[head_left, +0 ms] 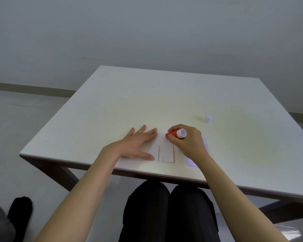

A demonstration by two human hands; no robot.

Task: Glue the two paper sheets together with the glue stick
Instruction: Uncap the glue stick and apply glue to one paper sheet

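Observation:
A white paper sheet (162, 151) with a line of print lies near the table's front edge. My left hand (138, 144) rests flat on its left part, fingers spread. My right hand (187, 142) grips a red glue stick (175, 133) with a white end, tilted so its lower tip touches the sheet's far right corner. A second white sheet (193, 162) lies to the right, mostly hidden under my right hand and wrist. A small white cap (208, 119) stands farther back on the right.
The white table (147, 102) extends far beyond the sheets, its front edge just below them. My dark-clothed legs (168, 212) are under the table. A dark object (20, 212) sits on the floor at lower left.

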